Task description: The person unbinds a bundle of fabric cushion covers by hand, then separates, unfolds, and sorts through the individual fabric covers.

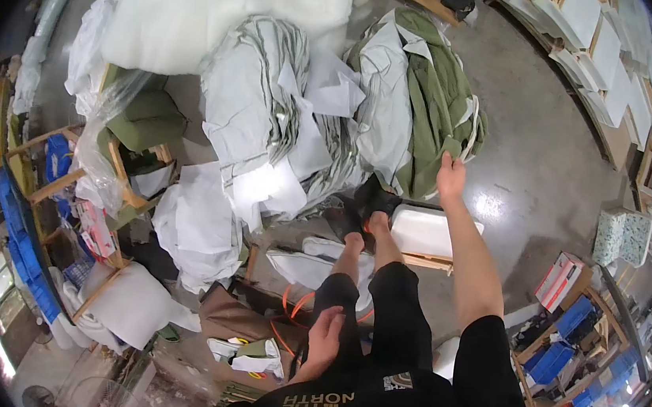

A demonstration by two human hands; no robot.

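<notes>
My right hand (450, 174) reaches forward, its fingers closed on the edge of a green fabric piece (440, 104) on the floor pile. Pale grey fabric (384, 90) lies folded against the left side of the green cloth. Near my lap, my left hand (323, 335) hangs over my thigh, fingers loosely apart, with nothing in it. Left of the green cloth is a tall stack of grey fabric pieces (255, 85) with white sheets (268, 185) on and beside it.
White batting (228, 2) lies at the top left. A white padded block (428, 232) sits by my feet. Orange cord (299, 306) crosses the floor. Shelves with blue bins (552, 362) stand at right, stacked white panels (595, 65) at upper right, and a wooden frame (126, 175) at left.
</notes>
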